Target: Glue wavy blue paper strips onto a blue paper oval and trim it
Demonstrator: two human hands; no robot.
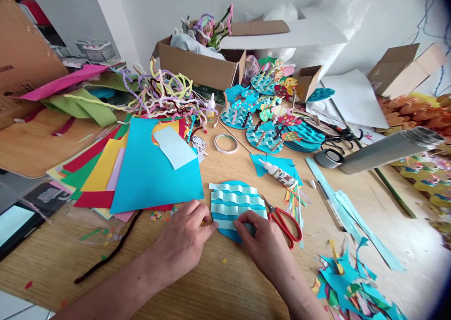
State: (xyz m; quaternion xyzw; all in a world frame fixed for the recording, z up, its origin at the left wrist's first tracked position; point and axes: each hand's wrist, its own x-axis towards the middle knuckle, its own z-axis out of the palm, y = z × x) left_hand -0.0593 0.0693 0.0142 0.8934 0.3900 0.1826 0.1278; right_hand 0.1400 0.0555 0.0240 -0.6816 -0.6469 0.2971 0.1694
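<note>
The lowest pale strip (225,224) is being pinched between the thumb and forefinger of the right hand (264,235), while its left end is being touched by the bunched fingers of the left hand (188,233); whether it is also being gripped there cannot be told. The strip is being held at the lower part of a blue disc (230,235), above which wavy pale strips (234,198) are being borne in rows. The disc is being supported by the wooden table (232,282) between and just beyond the hands. It is being flanked on the right by red-handled scissors (282,221) and on the left by a blue sheet (155,179). Farther out, blue scraps (259,162) are being partly covered by a glue bottle (280,174), and decorated discs (268,136) are being displayed in front of a cardboard box (200,66).
</note>
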